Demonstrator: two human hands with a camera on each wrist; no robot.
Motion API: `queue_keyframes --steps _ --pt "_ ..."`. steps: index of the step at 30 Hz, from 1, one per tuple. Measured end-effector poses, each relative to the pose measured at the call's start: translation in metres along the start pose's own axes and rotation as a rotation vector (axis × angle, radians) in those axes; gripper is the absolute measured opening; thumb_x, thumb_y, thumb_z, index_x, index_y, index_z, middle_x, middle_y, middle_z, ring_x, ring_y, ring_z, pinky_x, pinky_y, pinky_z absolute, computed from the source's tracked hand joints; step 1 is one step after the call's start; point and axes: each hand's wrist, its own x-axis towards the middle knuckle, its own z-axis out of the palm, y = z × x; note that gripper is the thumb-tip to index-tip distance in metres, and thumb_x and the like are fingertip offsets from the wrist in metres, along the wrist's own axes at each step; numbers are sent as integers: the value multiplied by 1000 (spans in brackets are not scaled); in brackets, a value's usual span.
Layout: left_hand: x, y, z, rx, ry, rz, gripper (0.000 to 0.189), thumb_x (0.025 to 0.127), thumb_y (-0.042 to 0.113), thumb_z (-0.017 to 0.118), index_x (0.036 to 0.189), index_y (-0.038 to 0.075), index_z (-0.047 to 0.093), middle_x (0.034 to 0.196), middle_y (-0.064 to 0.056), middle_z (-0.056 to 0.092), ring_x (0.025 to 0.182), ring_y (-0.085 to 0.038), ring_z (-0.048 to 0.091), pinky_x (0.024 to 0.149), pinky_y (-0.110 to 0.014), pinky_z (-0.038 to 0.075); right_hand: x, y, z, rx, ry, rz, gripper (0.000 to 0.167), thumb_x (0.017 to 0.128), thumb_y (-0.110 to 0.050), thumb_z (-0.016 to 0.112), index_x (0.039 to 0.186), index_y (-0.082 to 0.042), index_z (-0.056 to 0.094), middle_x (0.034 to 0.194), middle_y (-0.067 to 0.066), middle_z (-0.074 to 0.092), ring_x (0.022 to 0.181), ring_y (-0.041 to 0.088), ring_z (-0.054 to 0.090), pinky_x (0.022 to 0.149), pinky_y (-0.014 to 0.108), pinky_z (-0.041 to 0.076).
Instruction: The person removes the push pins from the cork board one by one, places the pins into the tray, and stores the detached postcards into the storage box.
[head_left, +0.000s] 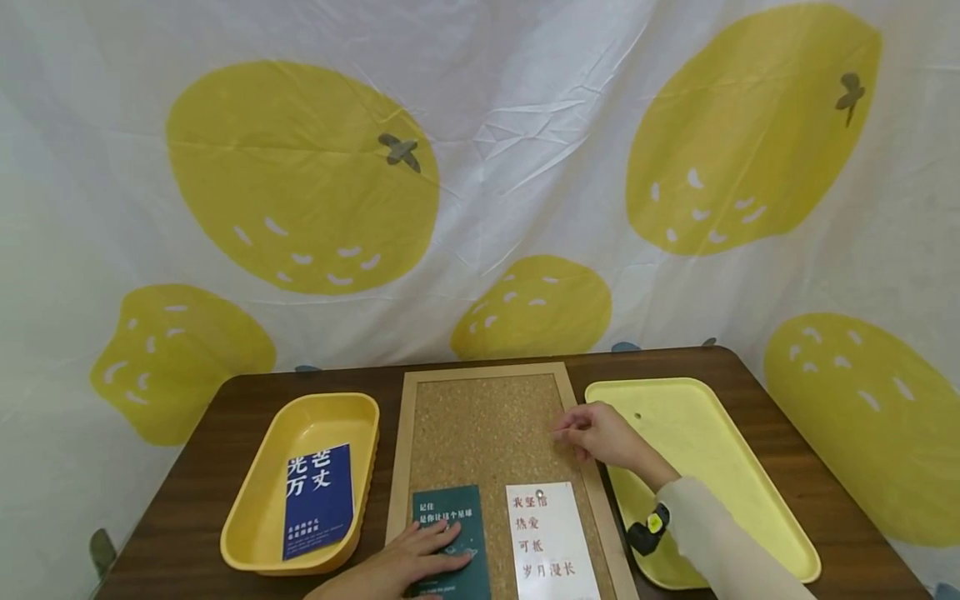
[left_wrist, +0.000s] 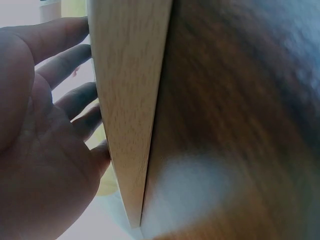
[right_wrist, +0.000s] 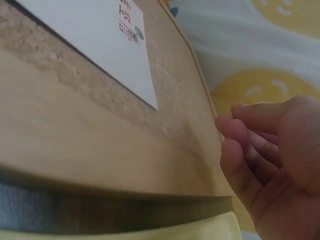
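Note:
My left hand (head_left: 420, 557) rests its spread fingers on a dark green card (head_left: 468, 542) printed with white characters, lying on the corkboard (head_left: 487, 425). To its right, a white card (head_left: 551, 542) with red characters has a thumbtack (head_left: 540, 493) at its top edge, also plain in the right wrist view (right_wrist: 138, 33). Above the board's right frame hovers my right hand (head_left: 600, 435); in the right wrist view its thumb and fingertips (right_wrist: 232, 131) are curled close together. Whether something tiny sits between them is hidden. In the left wrist view, the left palm (left_wrist: 45, 165) is beside the wooden frame (left_wrist: 127, 100).
A yellow basin (head_left: 247, 517) at left contains a dark blue card (head_left: 321, 504) with white characters. At right is a pale yellow tray (head_left: 720, 467) with a small dark object (head_left: 637, 415) near its far end. Behind the brown table (head_left: 817, 492) hangs a lemon-print cloth (head_left: 517, 167).

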Motion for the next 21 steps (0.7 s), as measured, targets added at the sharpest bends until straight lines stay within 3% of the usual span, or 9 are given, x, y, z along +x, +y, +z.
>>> queue_keyframes --steps 10,21 --pt "1 -6 3 -3 14 32 51 101 41 53 150 32 43 163 -3 27 151 -27 20 121 -54 16 -9 13 -17 -12 34 60 11 95 -8 63 92 0 70 64 8 61 52 15 55 47 31 51" --pt "1 0 2 22 10 -4 52 101 47 52 150 33 43 163 -2 28 151 -29 21 118 -58 22 -20 32 -37 -21 69 86 11 96 -2 58 93 2 69 72 12 65 54 17 57 48 31 52"
